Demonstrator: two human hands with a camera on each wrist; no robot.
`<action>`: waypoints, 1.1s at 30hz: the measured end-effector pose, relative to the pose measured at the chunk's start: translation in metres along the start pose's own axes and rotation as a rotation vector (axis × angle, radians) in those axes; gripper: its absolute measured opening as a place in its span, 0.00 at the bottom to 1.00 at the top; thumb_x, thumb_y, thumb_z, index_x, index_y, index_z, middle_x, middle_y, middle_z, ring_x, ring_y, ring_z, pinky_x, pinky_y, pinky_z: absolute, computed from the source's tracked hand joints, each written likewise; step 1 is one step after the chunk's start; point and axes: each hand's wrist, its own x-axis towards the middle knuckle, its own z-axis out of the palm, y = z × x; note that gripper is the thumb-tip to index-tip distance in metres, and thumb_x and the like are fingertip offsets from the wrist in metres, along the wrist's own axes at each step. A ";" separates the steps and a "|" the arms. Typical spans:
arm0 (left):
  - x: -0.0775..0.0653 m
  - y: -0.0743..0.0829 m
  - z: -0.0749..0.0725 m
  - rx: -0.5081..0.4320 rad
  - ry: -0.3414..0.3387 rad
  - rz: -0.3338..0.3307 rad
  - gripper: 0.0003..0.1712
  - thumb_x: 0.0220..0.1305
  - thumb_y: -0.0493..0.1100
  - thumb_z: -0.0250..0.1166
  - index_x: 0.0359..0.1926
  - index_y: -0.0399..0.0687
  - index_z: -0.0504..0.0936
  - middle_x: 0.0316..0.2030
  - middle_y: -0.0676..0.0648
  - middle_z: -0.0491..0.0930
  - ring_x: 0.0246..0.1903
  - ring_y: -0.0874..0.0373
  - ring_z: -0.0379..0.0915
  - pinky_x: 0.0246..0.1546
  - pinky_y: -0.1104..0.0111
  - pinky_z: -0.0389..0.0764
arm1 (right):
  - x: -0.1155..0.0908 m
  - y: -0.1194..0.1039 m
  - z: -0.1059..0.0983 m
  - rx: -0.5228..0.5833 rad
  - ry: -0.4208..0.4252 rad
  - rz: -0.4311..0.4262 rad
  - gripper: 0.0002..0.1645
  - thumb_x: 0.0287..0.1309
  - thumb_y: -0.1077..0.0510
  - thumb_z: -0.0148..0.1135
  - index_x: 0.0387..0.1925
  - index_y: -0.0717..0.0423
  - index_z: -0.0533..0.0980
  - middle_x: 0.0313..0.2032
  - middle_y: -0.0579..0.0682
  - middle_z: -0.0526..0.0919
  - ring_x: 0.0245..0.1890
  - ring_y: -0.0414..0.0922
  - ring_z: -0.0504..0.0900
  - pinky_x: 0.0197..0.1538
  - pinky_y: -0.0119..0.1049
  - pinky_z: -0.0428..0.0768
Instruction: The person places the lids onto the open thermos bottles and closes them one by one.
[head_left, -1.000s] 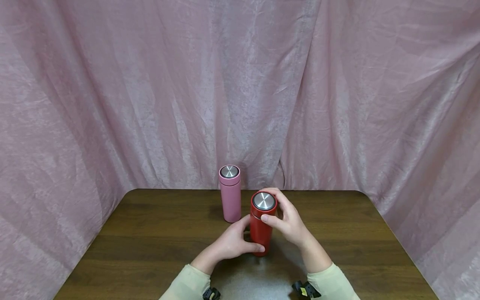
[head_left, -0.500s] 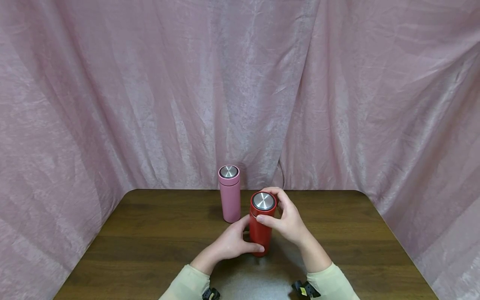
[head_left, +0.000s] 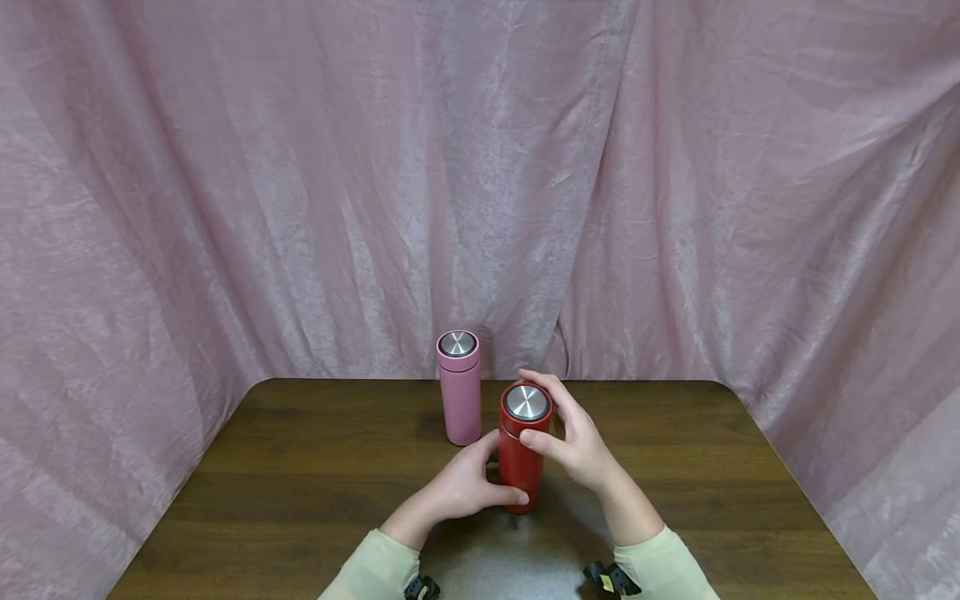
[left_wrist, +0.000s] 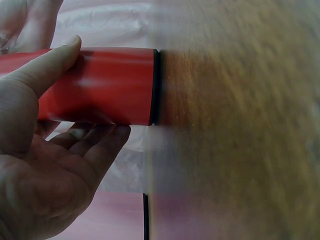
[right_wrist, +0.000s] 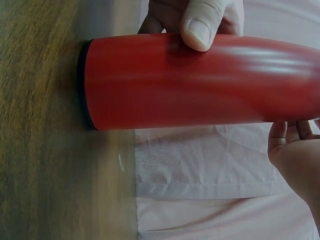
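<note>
A red thermos (head_left: pixel 521 467) with a silver disc on its lid (head_left: pixel 527 402) stands upright on the wooden table. Low on its body, my left hand (head_left: pixel 461 485) grips it from the left, thumb across the front and fingers behind. At the top, my right hand (head_left: pixel 581 446) holds the lid from the right, its thumb on the front near the seam and its index finger reaching past the back of the rim. The left wrist view shows the thermos's black base (left_wrist: pixel 156 87) at the tabletop. In the right wrist view, the right hand (right_wrist: pixel 300 160) is partly cut off.
A pink thermos (head_left: pixel 461 400) with a similar silver-topped lid stands behind and left of the red one. The brown table (head_left: pixel 300 467) has rounded far corners. Pink curtains (head_left: pixel 480 167) hang behind it and at both sides.
My right thumb slid left across the lid's front, then back right, and the right index finger now stretches farther beyond the rim. The left hand and the pink thermos stay put.
</note>
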 end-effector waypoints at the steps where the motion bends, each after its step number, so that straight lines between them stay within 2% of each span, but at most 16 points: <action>1: 0.000 0.000 0.000 0.002 0.002 -0.001 0.36 0.58 0.49 0.88 0.64 0.63 0.80 0.56 0.63 0.85 0.62 0.59 0.83 0.68 0.57 0.81 | 0.000 0.000 0.000 0.007 -0.005 -0.010 0.42 0.69 0.64 0.70 0.81 0.59 0.67 0.67 0.58 0.79 0.66 0.48 0.80 0.71 0.36 0.76; 6: 0.000 0.000 0.000 0.007 0.004 -0.001 0.36 0.58 0.49 0.88 0.64 0.63 0.80 0.56 0.63 0.86 0.62 0.58 0.83 0.68 0.55 0.82 | 0.001 -0.001 -0.001 0.069 -0.033 -0.025 0.40 0.69 0.64 0.64 0.80 0.68 0.66 0.66 0.60 0.77 0.65 0.48 0.80 0.70 0.37 0.77; 13: 0.001 0.000 0.001 -0.004 -0.001 0.002 0.38 0.58 0.48 0.88 0.67 0.65 0.80 0.58 0.63 0.85 0.62 0.59 0.83 0.69 0.58 0.81 | 0.001 -0.001 -0.003 0.154 -0.074 -0.003 0.39 0.70 0.64 0.61 0.79 0.69 0.67 0.67 0.62 0.76 0.67 0.50 0.80 0.71 0.39 0.77; 21: 0.000 0.001 0.001 -0.017 -0.001 0.006 0.39 0.58 0.47 0.88 0.67 0.63 0.80 0.58 0.62 0.85 0.62 0.59 0.83 0.69 0.59 0.81 | 0.002 -0.003 -0.003 0.118 -0.043 0.008 0.33 0.69 0.67 0.65 0.74 0.64 0.73 0.65 0.61 0.80 0.63 0.49 0.82 0.67 0.39 0.80; 27: 0.000 0.000 0.001 -0.018 0.000 0.003 0.38 0.58 0.46 0.88 0.66 0.61 0.80 0.56 0.62 0.86 0.62 0.59 0.83 0.68 0.60 0.81 | 0.002 -0.002 -0.003 0.104 -0.017 0.054 0.32 0.67 0.68 0.69 0.71 0.63 0.74 0.61 0.56 0.85 0.59 0.47 0.86 0.63 0.37 0.83; 33: 0.000 0.001 0.001 -0.032 -0.003 0.009 0.38 0.58 0.45 0.88 0.67 0.60 0.80 0.57 0.62 0.86 0.61 0.60 0.84 0.68 0.61 0.81 | 0.001 -0.001 -0.003 0.087 0.015 0.075 0.34 0.65 0.66 0.73 0.70 0.61 0.74 0.60 0.55 0.86 0.58 0.47 0.87 0.63 0.37 0.83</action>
